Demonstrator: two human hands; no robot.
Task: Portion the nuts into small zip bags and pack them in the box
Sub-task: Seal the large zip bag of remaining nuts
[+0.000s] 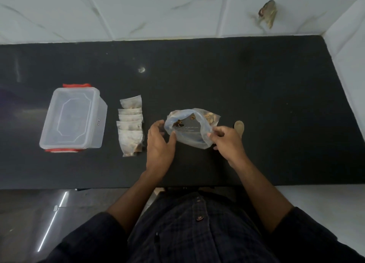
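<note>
Head camera, looking down: a person seated at a matte black table [256, 84] holds a large, soft clear plastic bag [189, 128] by its open mouth. The left hand [160, 144] pinches the near-left rim between thumb and fingers, its back to the camera; the right hand [227, 138] grips the right rim with curled fingers. The bag's film is crinkled and bluish at the lip, and a few brown nuts [178, 123] show inside, with more bunched at its far right corner. Left of the hands, a column of small zip bags [130, 124] lies flat and overlapping on the table, each translucent and rectangular, with brownish contents showing in some of them. Further left stands a frosted, rounded-rectangular plastic box [73, 117] with red clips at its far and near ends. A small tan wooden spoon [239, 127] rests just beyond the right hand. Pale marble-patterned tiles [158, 9] back the table.
</note>
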